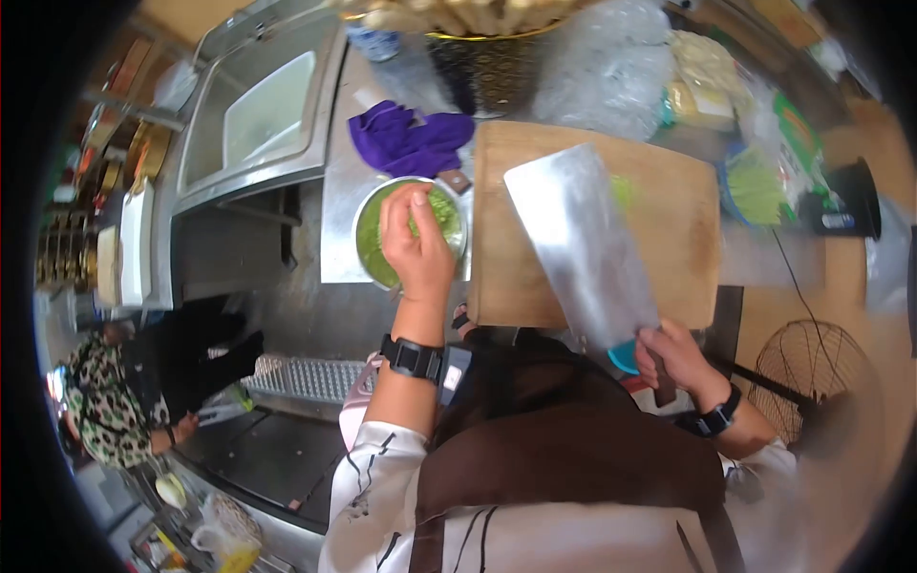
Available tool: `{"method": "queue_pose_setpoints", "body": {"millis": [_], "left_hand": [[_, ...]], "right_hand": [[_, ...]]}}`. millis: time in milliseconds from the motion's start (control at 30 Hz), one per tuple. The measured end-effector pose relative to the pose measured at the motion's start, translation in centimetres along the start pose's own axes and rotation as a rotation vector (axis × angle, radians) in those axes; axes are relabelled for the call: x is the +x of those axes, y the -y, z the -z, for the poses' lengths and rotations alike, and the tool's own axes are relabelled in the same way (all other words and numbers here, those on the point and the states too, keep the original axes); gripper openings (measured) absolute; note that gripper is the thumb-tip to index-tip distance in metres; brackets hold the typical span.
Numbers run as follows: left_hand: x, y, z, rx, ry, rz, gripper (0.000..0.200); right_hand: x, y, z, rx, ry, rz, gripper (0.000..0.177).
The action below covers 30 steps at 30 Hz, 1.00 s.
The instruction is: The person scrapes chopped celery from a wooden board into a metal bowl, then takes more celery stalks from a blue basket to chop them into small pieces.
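Observation:
My right hand (676,360) is wrapped round the handle of a broad cleaver (579,244). Its blade slants up and left above a wooden cutting board (521,286). A small patch of green (623,191) shows on the board beside the blade. My left hand (417,244) is over a round metal bowl (361,250) of finely chopped green vegetable (380,256). The fingers of that hand are bent and drawn together, and whatever may be between them is hidden. Behind the bowl lies a crumpled purple cloth (406,137).
A metal sink (205,158) holds a white tub (272,110) at the left. Plastic bags (607,72) and bagged greens (755,186) stand behind and right of the board. A wire-guarded fan (807,368) is at the lower right. Another person (124,406) works at far left.

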<state>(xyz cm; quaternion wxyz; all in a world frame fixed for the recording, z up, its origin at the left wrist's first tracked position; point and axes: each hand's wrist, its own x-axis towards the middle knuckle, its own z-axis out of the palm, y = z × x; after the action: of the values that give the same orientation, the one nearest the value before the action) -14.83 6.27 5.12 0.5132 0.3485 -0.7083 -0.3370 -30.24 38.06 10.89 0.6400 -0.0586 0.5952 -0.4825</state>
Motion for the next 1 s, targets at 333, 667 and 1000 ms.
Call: {"method": "queue_pose_setpoints", "body": {"millis": [333,667,1000], "left_hand": [[-7.9,2.2,-12.4,0.015,0.305,-0.033,0.024],[-7.9,2.8,-16.3,0.184,0.378,-0.039,0.041],[-8.0,2.2,-17.4,0.237,0.534,-0.049,0.052]], "right_hand": [[1.5,-5.6,10.4,0.114,-0.598,0.261,0.025],[5.3,-2.8,12.2,-0.005,-0.598,0.122,0.027],[9.1,-1.7,5.1,-0.224,-0.404,0.093,0.027]]}}
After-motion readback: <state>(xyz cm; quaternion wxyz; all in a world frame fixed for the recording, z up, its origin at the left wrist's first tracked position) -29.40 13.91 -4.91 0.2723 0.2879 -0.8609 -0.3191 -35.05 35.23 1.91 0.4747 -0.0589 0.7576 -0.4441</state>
